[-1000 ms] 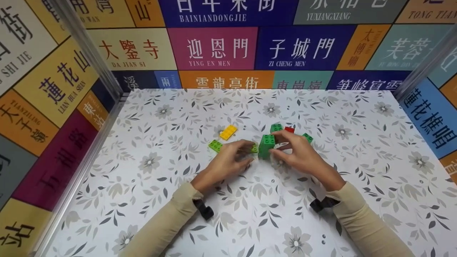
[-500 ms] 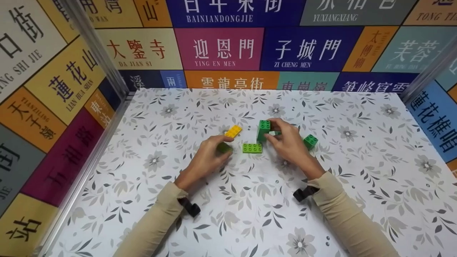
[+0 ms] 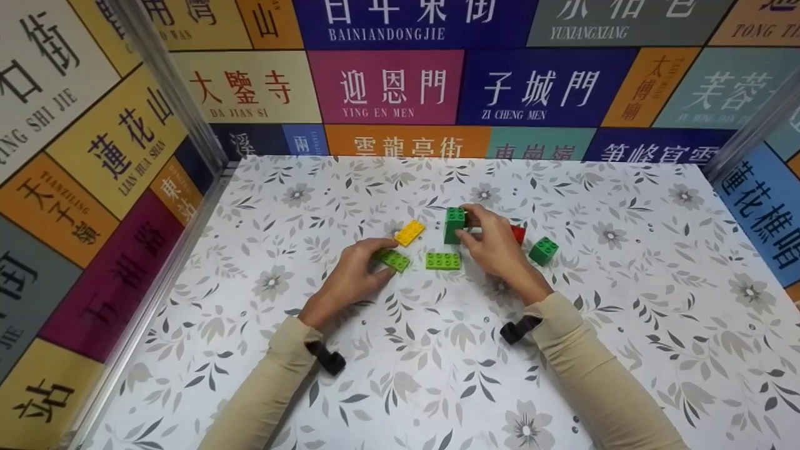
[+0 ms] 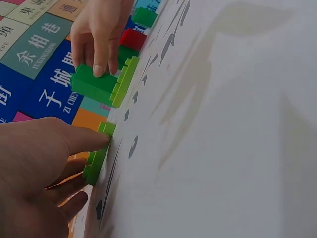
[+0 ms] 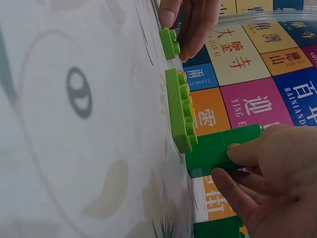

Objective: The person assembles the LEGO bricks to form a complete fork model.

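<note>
My left hand pinches a light green toy building brick low over the table, its thumb on the near side in the left wrist view. My right hand grips a tall dark green block made of stacked bricks, standing upright with studs on top. Between the hands lies another light green brick, flat with its studs up. Just behind the left fingertips is a yellow brick. A red brick shows partly from behind the right hand.
A separate dark green brick stands to the right of the right hand. Another dark green brick shows at the bottom of the right wrist view. The table has a floral cover, with panelled walls behind it and at both sides.
My left hand has moved left from the middle light green brick to the other one and taken hold of it. The right hand has carried the dark green block back and slightly left.
</note>
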Tool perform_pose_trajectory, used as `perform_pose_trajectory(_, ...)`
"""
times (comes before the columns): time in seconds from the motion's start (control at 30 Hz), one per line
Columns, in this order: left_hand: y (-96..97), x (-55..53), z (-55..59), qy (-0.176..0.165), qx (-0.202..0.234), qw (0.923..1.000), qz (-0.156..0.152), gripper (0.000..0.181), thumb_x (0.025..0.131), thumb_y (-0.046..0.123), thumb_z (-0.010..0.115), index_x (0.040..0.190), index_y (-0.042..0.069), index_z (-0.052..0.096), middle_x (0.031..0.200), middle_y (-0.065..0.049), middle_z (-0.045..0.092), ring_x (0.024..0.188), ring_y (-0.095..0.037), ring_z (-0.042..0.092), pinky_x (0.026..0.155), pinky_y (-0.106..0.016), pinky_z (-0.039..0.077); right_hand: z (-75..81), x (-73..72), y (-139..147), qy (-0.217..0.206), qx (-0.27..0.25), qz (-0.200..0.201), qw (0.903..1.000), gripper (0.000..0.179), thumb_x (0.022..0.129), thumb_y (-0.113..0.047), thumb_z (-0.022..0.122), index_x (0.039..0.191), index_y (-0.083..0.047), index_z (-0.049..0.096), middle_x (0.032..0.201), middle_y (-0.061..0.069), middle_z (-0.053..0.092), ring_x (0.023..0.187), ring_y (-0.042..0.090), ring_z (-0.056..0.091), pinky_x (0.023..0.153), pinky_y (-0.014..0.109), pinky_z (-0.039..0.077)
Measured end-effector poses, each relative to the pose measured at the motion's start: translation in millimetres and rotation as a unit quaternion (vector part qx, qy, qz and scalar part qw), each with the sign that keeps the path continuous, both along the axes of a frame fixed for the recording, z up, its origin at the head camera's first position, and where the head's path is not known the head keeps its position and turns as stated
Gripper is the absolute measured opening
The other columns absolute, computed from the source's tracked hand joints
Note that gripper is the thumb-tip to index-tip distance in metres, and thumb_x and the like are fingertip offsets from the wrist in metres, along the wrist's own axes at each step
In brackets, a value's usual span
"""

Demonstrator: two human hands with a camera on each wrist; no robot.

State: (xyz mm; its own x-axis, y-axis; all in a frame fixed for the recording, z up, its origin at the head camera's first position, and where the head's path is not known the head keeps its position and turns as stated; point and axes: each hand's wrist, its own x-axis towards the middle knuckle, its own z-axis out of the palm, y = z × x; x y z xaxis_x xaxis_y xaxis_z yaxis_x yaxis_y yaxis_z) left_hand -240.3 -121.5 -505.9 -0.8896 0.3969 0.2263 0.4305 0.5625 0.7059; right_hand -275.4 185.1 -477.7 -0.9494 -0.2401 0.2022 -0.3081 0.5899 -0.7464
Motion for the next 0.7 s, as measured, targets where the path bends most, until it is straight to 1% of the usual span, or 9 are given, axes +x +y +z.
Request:
perform_pose_trajectory(0.13,0.2,-0.4,-0.4,0.001,0.001,1.0000,-0.001,0.048,0.093,0.008,0.082,0.139,0.005,0.070,0.142,-0.012,0.071,0.136,-0.027,0.065,0.123,-0.041,0.047,0.9,0.4,0.6,-0.013,-0.006,0.000,0.9999,0.057,0.104,-0.010,0.073,0.156,-0.001,0.052,0.141,0.021,0.068,0.130,0.034,0.069,0.103,0.043,0.063)
perform_pose_trajectory(0.23,0.4,-0.5,-1.1,-0.001,0.002,1.0000,-0.001,0.046,0.093,0.008,0.082,0.138,0.005,0.070,0.140,-0.012,0.072,0.134,-0.027,0.066,0.122,-0.042,0.048,0.9,4.1,1.3,-0.024,-0.012,-0.003,0.9996,0.062,0.104,-0.012,0.073,0.160,-0.002,0.048,0.143,0.022,0.066,0.132,0.035,0.069,0.104,0.043,0.062)
perform_pose_trajectory(0.33,0.5,-0.3,-2.4,-0.002,0.000,1.0000,-0.001,0.046,0.094,0.007,0.082,0.138,0.005,0.070,0.140,-0.012,0.072,0.134,-0.028,0.066,0.122,-0.042,0.048,-0.2,11.4,3.2,-0.019,-0.013,-0.012,0.9997,0.063,0.103,-0.012,0.074,0.158,0.003,0.049,0.139,0.026,0.069,0.126,0.039,0.072,0.103,0.046,0.063)
perform_pose_trajectory(0.4,0.6,-0.1,-3.1,-0.002,-0.001,1.0000,0.000,0.045,0.094,0.007,0.082,0.138,0.006,0.070,0.140,-0.012,0.072,0.134,-0.028,0.066,0.122,-0.043,0.048,-0.8,17.7,4.0,-0.011,-0.005,-0.021,0.9997,0.059,0.102,-0.014,0.075,0.153,0.006,0.053,0.134,0.028,0.071,0.121,0.040,0.074,0.101,0.049,0.063)
perform_pose_trajectory(0.47,0.5,0.1,-3.4,0.000,0.000,1.0000,0.001,0.045,0.094,0.006,0.081,0.138,0.006,0.071,0.139,-0.012,0.072,0.134,-0.029,0.066,0.122,-0.043,0.048,-0.7,23.9,4.5,-0.006,0.008,-0.029,0.9995,0.052,0.102,-0.015,0.076,0.146,0.007,0.061,0.129,0.028,0.074,0.115,0.040,0.077,0.099,0.051,0.064)
perform_pose_trajectory(0.57,0.1,0.5,-2.4,0.002,0.000,1.0000,0.000,0.043,0.095,0.005,0.080,0.137,0.006,0.071,0.138,-0.012,0.072,0.133,-0.029,0.066,0.121,-0.043,0.049,0.4,31.6,3.3,-0.014,0.036,-0.029,0.9988,0.041,0.100,-0.019,0.079,0.133,0.002,0.071,0.127,0.022,0.076,0.112,0.036,0.077,0.098,0.051,0.064)
perform_pose_trajectory(0.63,0.5,0.6,-1.9,0.008,0.000,1.0000,-0.001,0.041,0.095,0.004,0.079,0.136,0.005,0.071,0.137,-0.013,0.073,0.131,-0.029,0.067,0.120,-0.044,0.050,0.8,35.5,2.1,-0.021,0.064,-0.013,0.9976,0.039,0.098,-0.022,0.082,0.130,-0.002,0.074,0.127,0.018,0.076,0.111,0.033,0.075,0.098,0.050,0.063)
perform_pose_trajectory(0.7,1.4,1.0,-1.2,0.013,0.001,0.9999,-0.003,0.040,0.095,0.004,0.079,0.134,0.004,0.072,0.135,-0.014,0.073,0.130,-0.030,0.067,0.119,-0.044,0.050,0.2,38.7,0.4,-0.024,0.090,0.010,0.9956,0.042,0.095,-0.024,0.085,0.131,-0.005,0.075,0.130,0.014,0.075,0.113,0.031,0.072,0.100,0.049,0.059)
